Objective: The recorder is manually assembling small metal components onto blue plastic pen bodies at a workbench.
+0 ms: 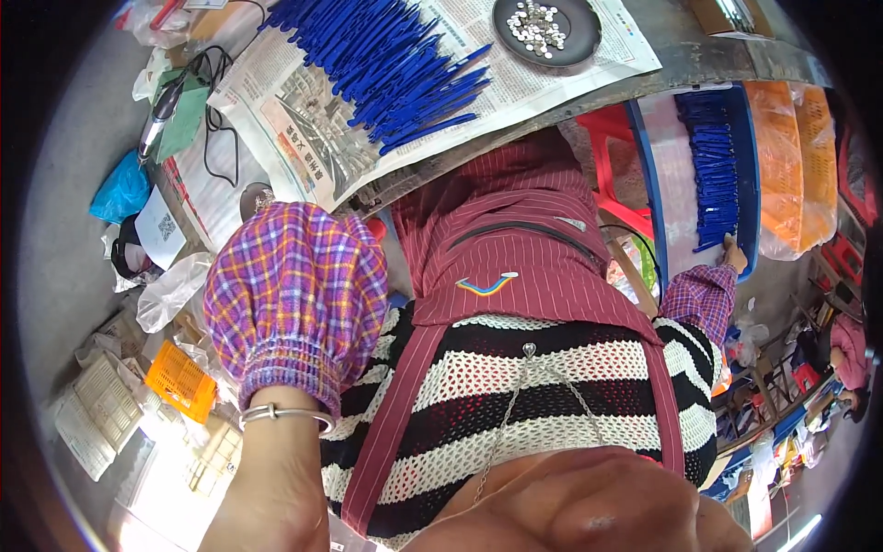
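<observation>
My left hand (276, 488) is raised close in at the lower left, with a silver bangle at the wrist below a purple plaid sleeve cuff. Its fingers fall outside the picture. On the right, my right hand (734, 255) reaches into a blue tray (651, 175), at the near end of a row of slim blue pieces (713, 170). Its fingers are small and partly hidden, so their grip is unclear. Many similar slim blue strips (377, 69) lie side by side on newspaper (299, 152) on the table ahead.
A dark round dish (579, 57) of small silvery discs sits on the newspaper. Left of it lie a corded handheld tool (166, 101) and a blue plastic bag (120, 189). Orange crates (777, 166) in clear plastic stand beyond the tray, a red stool (612, 166) before it.
</observation>
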`<state>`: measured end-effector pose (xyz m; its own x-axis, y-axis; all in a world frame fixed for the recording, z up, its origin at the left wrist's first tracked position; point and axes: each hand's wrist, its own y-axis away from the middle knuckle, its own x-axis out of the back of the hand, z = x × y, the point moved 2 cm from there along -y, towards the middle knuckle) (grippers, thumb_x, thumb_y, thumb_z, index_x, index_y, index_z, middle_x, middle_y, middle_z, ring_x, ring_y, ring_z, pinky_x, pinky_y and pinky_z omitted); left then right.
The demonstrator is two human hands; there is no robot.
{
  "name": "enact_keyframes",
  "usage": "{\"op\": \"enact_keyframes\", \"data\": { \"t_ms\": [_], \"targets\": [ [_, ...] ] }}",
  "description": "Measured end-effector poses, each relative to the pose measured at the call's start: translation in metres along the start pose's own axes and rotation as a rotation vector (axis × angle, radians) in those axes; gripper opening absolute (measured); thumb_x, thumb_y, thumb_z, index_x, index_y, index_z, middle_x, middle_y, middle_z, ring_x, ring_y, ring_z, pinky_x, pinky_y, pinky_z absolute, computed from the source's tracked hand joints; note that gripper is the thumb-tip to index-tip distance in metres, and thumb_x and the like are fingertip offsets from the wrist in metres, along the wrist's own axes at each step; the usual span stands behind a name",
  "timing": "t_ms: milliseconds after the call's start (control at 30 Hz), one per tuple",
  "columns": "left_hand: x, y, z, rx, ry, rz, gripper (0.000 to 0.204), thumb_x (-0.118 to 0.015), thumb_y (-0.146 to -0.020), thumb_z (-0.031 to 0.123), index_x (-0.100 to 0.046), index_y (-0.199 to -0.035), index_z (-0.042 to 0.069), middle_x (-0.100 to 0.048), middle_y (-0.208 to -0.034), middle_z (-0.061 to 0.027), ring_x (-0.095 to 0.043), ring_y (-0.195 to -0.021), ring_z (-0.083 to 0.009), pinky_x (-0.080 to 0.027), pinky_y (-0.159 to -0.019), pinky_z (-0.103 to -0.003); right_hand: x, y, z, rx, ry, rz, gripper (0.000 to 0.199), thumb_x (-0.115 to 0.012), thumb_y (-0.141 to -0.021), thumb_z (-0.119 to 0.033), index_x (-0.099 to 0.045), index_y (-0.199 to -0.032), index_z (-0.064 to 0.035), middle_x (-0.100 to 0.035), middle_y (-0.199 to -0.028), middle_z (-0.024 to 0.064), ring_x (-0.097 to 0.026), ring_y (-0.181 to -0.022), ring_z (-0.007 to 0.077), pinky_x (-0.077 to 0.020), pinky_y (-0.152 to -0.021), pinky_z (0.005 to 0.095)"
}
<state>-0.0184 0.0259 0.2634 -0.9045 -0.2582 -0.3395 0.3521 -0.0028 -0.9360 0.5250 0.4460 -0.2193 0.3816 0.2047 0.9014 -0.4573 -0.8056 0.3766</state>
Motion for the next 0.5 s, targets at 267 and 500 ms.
{"op": "enact_keyframes", "data": {
  "t_ms": [267, 500],
  "targets": [
    [0.028, 0.021, 0.005, 0.016, -0.555, 0.283, 0.027, -0.043, -0.089, 0.031, -0.062, -0.105, 0.021, -0.058, -0.101, 0.0001, -0.045, -0.096, -0.0172, -0.037, -0.077, -0.031, -0.007, 0.05, -0.035, 0.065, -0.051, 0.031, 0.038, -0.068, -0.067, -0.038, -0.065, -0.073, -0.0001, -0.056, -0.058, 0.0056, -0.052, -0.049, 0.0167, -0.0415, -0.045, 0.0312],
    [0.11, 0.108, -0.007, 0.796, -0.506, 0.235, 0.027, -0.054, -0.085, 0.015, -0.049, -0.111, 0.014, -0.047, -0.116, -0.0126, -0.046, -0.086, -0.0231, -0.042, -0.066, -0.036, 0.005, 0.055, 0.007, 0.206, 0.017, 0.069, 0.049, -0.075, -0.058, -0.039, -0.069, -0.09, -0.003, -0.067, -0.086, 0.0133, -0.062, -0.079, 0.025, -0.0458, -0.073, 0.0336]
  ]
}}
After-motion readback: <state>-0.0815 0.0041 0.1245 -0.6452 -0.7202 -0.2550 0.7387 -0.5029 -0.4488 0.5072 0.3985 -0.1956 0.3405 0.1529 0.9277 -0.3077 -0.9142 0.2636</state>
